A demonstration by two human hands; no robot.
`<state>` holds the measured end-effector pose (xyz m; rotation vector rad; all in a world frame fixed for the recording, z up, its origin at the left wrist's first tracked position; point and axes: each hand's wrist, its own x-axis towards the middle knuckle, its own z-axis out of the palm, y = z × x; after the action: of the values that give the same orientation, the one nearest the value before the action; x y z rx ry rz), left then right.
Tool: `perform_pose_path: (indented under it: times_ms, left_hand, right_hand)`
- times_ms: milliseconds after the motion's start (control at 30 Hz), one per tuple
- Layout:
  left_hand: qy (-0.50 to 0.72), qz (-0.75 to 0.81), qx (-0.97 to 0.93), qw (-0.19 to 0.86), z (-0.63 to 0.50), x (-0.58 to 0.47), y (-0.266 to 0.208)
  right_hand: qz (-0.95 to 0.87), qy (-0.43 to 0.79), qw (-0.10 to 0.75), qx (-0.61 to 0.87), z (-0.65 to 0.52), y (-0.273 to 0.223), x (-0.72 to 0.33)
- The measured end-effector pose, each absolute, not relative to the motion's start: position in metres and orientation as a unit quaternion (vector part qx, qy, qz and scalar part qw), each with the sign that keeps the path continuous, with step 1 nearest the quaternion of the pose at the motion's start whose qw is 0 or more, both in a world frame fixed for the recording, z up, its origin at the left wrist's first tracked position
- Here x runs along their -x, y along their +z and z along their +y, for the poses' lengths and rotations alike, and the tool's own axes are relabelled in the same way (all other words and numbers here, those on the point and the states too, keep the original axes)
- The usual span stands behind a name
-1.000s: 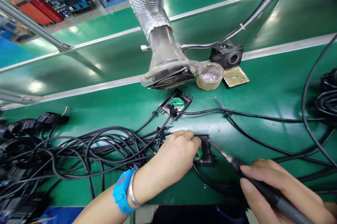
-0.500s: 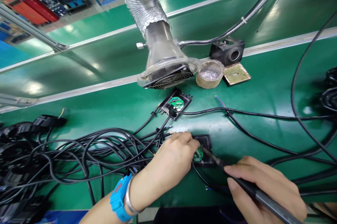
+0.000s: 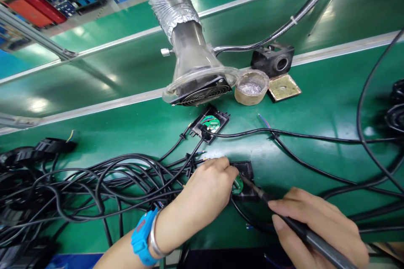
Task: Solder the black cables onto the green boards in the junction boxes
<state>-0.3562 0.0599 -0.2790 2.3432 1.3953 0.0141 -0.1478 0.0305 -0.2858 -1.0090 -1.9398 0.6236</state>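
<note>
My right hand (image 3: 318,222) is closed around a black soldering iron (image 3: 295,225), whose tip reaches the edge of a small green circuit board (image 3: 237,185). That board sits in a black plastic housing (image 3: 245,168) on the bench. Over the housing's left side, my left hand (image 3: 211,185) is closed with its fingertips pinched together at the board; what they hold is hidden behind the hand. A blue watch (image 3: 143,237) and a silver bangle are on the left wrist. Farther back lies a second black housing (image 3: 217,136) with a green board (image 3: 211,123) and cables in it.
A fume extractor (image 3: 195,88) on a silver duct hangs over the bench. Behind it stand a round tub (image 3: 251,88), a tan sponge tray (image 3: 285,88) and a black iron holder (image 3: 273,60). Black cables (image 3: 113,172) pile up at left; more cables (image 3: 322,134) cross the right.
The view has shifted very slightly. Both hands and the soldering iron keep practically the same place at the board.
</note>
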Motion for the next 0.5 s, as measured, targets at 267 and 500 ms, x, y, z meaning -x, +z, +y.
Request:
perform_pose_path:
  times_ms: [267, 500]
  left_hand:
    - [0.017, 0.498, -0.843, 0.203, 0.0600, 0.3578, -0.2796]
    - [0.026, 0.496, -0.844, 0.202, 0.0594, 0.3580, -0.2820]
  right_hand:
    - [-0.783, 0.217, 0.412, 0.412, 0.0261, -0.2890, 0.1499]
    - [-0.791, 0.215, 0.404, 0.405, 0.0236, -0.2901, 0.1487]
